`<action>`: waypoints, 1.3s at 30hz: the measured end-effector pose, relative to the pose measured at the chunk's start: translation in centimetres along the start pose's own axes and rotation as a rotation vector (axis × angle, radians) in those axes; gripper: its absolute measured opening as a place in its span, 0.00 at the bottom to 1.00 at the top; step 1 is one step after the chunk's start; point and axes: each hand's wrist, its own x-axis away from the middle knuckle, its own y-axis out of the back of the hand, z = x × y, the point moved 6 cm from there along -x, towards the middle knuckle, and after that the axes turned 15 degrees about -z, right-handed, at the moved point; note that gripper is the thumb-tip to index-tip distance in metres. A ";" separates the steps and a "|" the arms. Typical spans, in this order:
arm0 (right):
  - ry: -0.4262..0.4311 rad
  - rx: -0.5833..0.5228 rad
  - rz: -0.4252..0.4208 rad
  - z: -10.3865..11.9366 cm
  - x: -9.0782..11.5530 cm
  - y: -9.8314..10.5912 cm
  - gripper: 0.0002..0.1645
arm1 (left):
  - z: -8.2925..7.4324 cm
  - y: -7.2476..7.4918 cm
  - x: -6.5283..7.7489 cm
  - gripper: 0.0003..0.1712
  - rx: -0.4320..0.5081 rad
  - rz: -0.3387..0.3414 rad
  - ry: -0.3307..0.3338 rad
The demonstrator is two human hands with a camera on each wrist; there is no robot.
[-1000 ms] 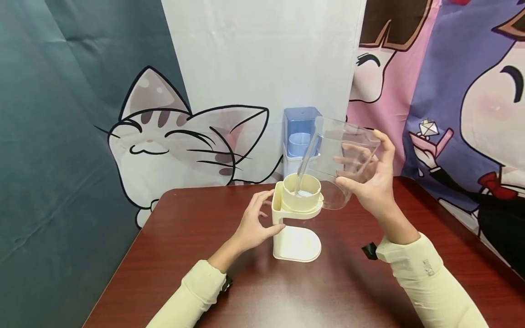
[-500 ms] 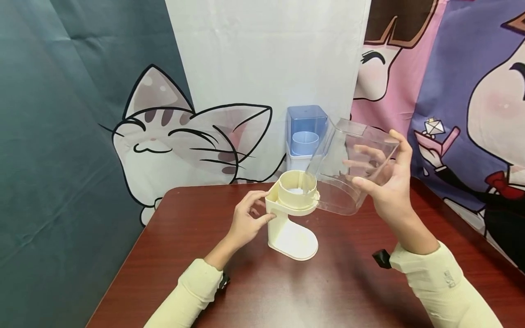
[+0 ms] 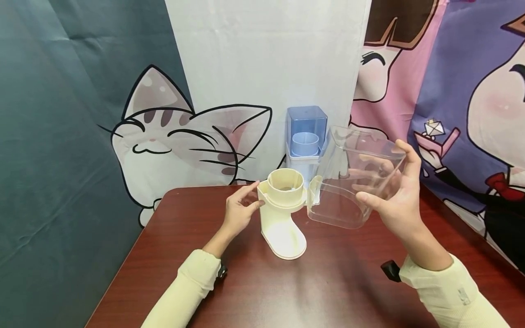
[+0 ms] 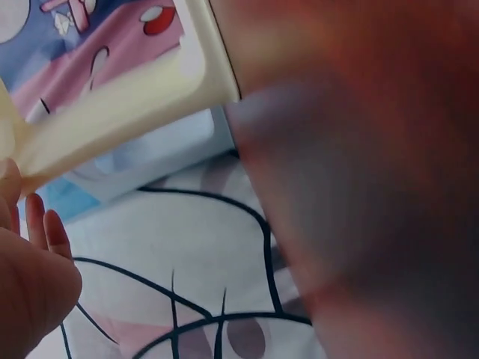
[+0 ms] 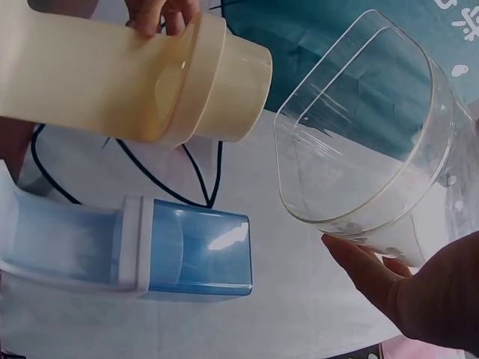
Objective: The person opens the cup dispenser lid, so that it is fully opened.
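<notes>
A cream plastic stand (image 3: pixel 283 237) with a rounded base and a round cup (image 3: pixel 285 189) on top is near the table's back edge. My left hand (image 3: pixel 239 207) pinches its upper rear edge between thumb and fingers. To its right, my right hand (image 3: pixel 395 196) holds a clear plastic cover (image 3: pixel 340 216), thumb on the near side and fingers spread behind. In the right wrist view a gap shows between the cup's rim and the open end of the cover (image 5: pixel 352 172). Part of the stand (image 4: pixel 135 105) crosses the left wrist view.
Behind the cover stands a similar white holder with a blue see-through cover (image 3: pixel 305 116) over its own cup. The reddish-brown table (image 3: pixel 229 296) stretches toward me. A cloth backdrop (image 3: pixel 262 54) with cartoon figures hangs just past the table's back edge.
The clear cover has moved right and down, away from the cup it overlapped before. My left hand has shifted the cream stand to the left and turned it somewhat.
</notes>
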 end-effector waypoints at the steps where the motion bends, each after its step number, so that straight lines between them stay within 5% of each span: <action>1: -0.002 0.001 0.001 0.0 0.1 0.0 0.57 | 0.7 -0.1 -0.2 0.32 0.000 0.015 0.015; 7: -0.024 0.039 0.011 0.0 0.6 0.1 0.58 | 4.6 0.0 -0.7 0.38 -0.020 0.180 0.113; 12: -0.026 0.074 0.012 0.0 1.0 0.4 0.58 | 3.3 0.1 0.5 0.46 -0.125 0.281 0.073; 18: -0.040 0.084 0.013 -0.3 1.2 0.4 0.57 | 0.7 -1.1 1.6 0.56 -0.178 0.103 0.013; 23: -0.029 0.088 0.020 -0.6 1.7 0.2 0.58 | -0.6 -2.2 2.2 0.55 -0.278 -0.015 0.035; 27: -0.016 0.164 0.006 -0.9 2.1 0.1 0.59 | -1.1 -2.5 2.0 0.54 -0.358 -0.045 0.054; 39: -0.023 0.244 0.016 -2.3 3.3 0.0 0.63 | -0.2 -1.8 1.0 0.52 -0.358 -0.002 0.019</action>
